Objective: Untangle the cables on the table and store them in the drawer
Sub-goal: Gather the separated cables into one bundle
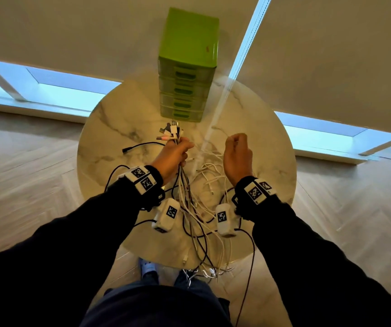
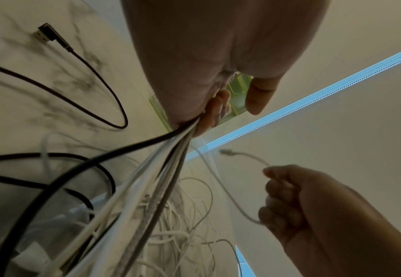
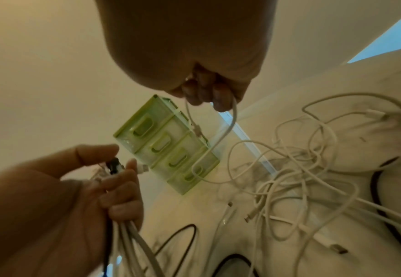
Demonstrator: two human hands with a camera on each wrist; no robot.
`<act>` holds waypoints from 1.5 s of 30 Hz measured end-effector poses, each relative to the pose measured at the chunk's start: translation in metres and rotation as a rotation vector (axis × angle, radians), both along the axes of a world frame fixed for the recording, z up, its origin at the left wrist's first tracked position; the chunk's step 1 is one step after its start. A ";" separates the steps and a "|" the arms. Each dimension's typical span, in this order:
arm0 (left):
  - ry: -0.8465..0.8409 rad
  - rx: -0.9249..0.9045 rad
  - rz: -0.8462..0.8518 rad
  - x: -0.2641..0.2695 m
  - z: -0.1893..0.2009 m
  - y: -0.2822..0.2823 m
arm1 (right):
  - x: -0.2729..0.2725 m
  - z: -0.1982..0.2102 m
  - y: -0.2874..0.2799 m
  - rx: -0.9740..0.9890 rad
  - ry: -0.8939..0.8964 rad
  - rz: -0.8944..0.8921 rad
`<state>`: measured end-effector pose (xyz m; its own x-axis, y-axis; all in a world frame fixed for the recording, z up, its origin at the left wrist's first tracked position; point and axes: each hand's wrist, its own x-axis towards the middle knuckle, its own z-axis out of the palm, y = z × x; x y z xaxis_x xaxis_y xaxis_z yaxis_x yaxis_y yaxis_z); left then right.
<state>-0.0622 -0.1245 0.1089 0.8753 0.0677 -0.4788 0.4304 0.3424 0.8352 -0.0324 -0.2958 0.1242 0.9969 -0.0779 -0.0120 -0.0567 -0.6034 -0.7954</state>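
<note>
A round marble desk [image 1: 109,128] stands on herringbone wood flooring before low windows, with a green drawer tower [image 1: 187,67] upright at its far edge, all four drawers closed. Across the desk's middle and over its near rim sprawls a tangle of white and black cables [image 1: 204,185]; one black cable [image 1: 140,145] lies apart on the left, its plug on the marble. The left hand [image 1: 174,155] holds its grip clenched around a gathered bundle of cables [image 2: 152,168], plug ends fanning out above the fist toward the tower. The right hand [image 1: 237,159], raised just beside it, has its grip curled on a single thin white cable [image 3: 225,135], which droops in a loop back down to the heap.
</note>
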 end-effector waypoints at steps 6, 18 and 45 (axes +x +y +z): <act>-0.086 -0.195 -0.026 -0.004 0.014 -0.014 | -0.039 0.022 0.018 0.189 -0.095 0.312; -0.130 -0.126 0.029 -0.004 0.010 -0.021 | -0.055 0.008 0.010 0.035 -0.038 0.560; -0.182 0.449 -0.012 -0.005 0.048 0.004 | -0.001 0.009 0.009 -0.217 -0.026 0.439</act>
